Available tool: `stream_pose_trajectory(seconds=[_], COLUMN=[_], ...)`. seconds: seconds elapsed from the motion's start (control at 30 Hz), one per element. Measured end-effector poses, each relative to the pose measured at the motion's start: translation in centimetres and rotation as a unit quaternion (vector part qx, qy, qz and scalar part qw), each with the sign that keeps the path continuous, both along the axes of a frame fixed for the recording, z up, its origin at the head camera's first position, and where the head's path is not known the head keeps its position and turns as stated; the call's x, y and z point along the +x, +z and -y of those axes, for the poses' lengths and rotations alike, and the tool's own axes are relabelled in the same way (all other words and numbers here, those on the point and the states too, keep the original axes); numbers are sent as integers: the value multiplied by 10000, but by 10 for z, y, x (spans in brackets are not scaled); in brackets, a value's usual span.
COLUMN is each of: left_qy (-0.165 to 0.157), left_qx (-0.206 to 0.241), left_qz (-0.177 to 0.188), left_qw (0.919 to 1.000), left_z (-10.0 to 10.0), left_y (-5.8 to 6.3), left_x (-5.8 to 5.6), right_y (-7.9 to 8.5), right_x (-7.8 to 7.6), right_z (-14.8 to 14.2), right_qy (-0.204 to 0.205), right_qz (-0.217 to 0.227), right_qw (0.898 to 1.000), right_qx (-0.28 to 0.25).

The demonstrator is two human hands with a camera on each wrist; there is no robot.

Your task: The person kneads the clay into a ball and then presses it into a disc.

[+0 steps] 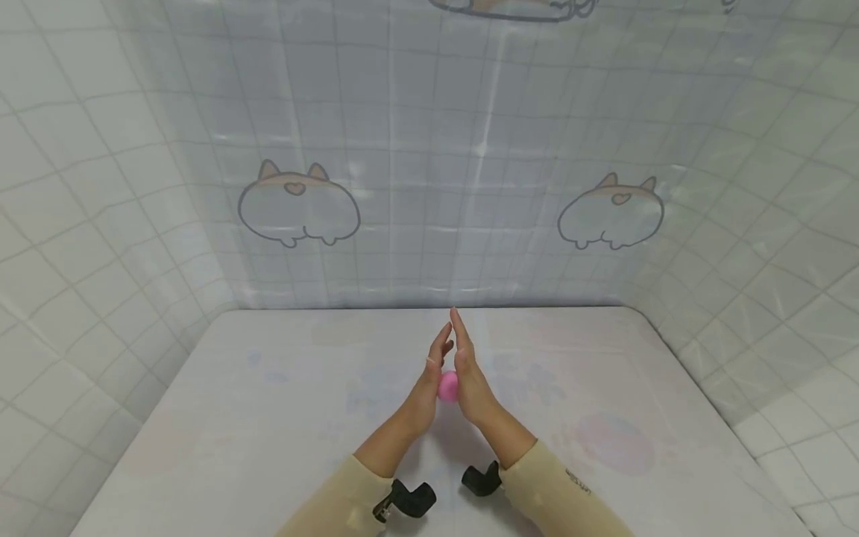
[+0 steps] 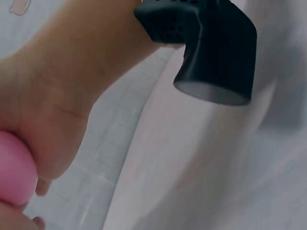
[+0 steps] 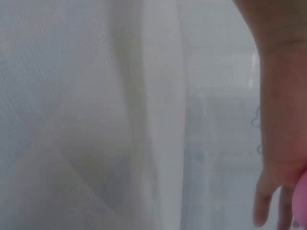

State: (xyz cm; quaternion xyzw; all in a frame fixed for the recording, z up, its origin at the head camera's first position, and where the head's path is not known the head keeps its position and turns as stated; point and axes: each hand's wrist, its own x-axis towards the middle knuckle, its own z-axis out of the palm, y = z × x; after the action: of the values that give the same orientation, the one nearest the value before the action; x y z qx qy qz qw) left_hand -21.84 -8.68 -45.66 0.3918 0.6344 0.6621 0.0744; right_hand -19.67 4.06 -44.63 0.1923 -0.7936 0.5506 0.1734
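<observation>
A smooth pink ball [image 1: 448,386] sits between the two palms, its rounded side showing in the gap. My left hand [image 1: 424,391] presses it from the left with the fingers stretched forward. From the other side my right hand [image 1: 473,384] presses on it, fingers long and straight. The fingertips of both hands lean together beyond the ball. Part of the pink ball [image 2: 15,167] shows at the left edge of the left wrist view, and only a sliver of the ball [image 3: 301,201] appears at the right edge of the right wrist view.
Beneath the hands lies a white tabletop [image 1: 268,418] with faint coloured prints. Grid-patterned curtains with corgi drawings [image 1: 299,207] rise behind and along both sides. Black camera mounts [image 1: 414,500] sit by the cream sleeves [image 1: 335,500].
</observation>
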Motion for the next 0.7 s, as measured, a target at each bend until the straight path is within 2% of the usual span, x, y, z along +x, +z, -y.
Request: stream_pose_trajectory(seconds=[0.1, 0.2, 0.33, 0.4, 0.5, 0.6, 0.7], left_qy=[357, 853, 1250, 1312, 1244, 1138, 1086], left_qx=[177, 165, 159, 166, 219, 125, -190], left_qz=[-141, -459, -809, -775, -468, -138, -12], left_qw=[9991, 9952, 9887, 9882, 9909, 9933, 9939], left_z=[-1, -1, 2, 4, 7, 7, 6], left_y=[2, 1, 1, 2, 2, 0, -4], left_x=[2, 1, -5, -9, -13, -14, -14], right_y=[-2, -4, -3, -1, 1, 2, 6], right_x=[-2, -2, 2, 6, 12, 13, 12], right_z=[3, 7, 13, 16, 18, 20, 20], right_qy=[150, 443, 852, 969, 1004, 833, 458], right_qz=[152, 109, 83, 171, 181, -48, -393], right_qw=[9996, 9985, 9958, 9948, 9946, 9965, 9982], right_qx=[-165, -299, -322, -267, -176, -91, -18])
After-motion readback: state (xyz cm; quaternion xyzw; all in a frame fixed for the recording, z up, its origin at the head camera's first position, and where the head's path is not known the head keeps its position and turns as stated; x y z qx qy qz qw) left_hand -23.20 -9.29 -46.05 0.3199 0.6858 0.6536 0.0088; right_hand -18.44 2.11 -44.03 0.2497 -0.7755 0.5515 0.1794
